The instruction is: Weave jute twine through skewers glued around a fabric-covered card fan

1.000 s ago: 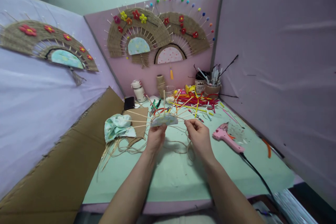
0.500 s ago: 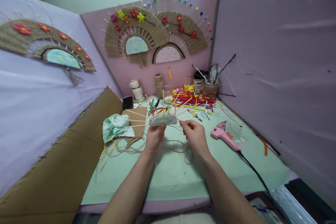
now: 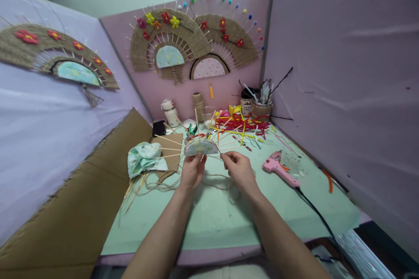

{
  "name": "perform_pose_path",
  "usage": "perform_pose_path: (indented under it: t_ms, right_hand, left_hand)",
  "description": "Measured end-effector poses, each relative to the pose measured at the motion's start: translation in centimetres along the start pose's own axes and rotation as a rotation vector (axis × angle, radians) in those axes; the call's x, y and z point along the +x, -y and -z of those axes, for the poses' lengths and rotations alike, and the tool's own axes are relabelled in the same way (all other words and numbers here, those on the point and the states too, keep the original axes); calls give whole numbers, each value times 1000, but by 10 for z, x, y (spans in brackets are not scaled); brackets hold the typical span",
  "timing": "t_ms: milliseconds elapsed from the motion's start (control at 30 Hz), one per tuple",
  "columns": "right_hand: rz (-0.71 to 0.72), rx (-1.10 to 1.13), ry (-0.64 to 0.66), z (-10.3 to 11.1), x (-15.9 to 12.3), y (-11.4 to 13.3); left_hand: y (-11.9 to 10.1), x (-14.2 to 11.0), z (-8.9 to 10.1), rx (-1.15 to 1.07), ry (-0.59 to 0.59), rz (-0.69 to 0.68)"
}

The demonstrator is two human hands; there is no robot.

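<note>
A small half-round fan base [image 3: 200,147], covered in pale patterned fabric, is held up above the table with thin wooden sticks fanning out from its curved edge. My left hand [image 3: 192,171] pinches its lower straight edge between thumb and fingers. At the base's right corner, my right hand [image 3: 238,166] has thumb and forefinger pressed together on a thin twine. Loops of the twine [image 3: 220,178] trail over the table below and between both hands. Left of the base lie a crumpled green cloth [image 3: 144,159] and a piece of cardboard [image 3: 173,143].
A pink glue gun [image 3: 280,171] with a black cord lies at the right. Red and yellow pipe cleaners [image 3: 242,125], a twine spool [image 3: 197,105], a white bottle [image 3: 170,113] and pliers [image 3: 191,129] are at the back. A large cardboard sheet [image 3: 81,200] leans at left.
The fan base has tipped so that more of its fabric face shows, and it has shifted slightly left. My right hand has moved slightly left with it, still pinching the twine.
</note>
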State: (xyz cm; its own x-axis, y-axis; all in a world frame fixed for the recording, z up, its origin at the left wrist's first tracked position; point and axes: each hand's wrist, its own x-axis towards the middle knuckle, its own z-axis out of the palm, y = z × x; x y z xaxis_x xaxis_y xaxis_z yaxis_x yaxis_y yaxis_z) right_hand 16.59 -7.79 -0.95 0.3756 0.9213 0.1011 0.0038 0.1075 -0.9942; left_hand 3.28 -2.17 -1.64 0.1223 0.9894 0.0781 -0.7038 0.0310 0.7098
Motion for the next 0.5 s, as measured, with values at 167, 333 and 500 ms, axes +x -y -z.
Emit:
perform_pose_path:
  t_ms: [167, 333, 500]
  right_hand:
    - [-10, 10, 5, -1, 0, -1]
    - [-22, 9, 21, -2, 0, -1]
    - [-20, 25, 37, -2, 0, -1]
  left_hand:
    - [-1, -1, 0, -1, -10, 8]
    - [-1, -1, -1, -23, -5, 39]
    - [0, -2, -2, -44, -17, 69]
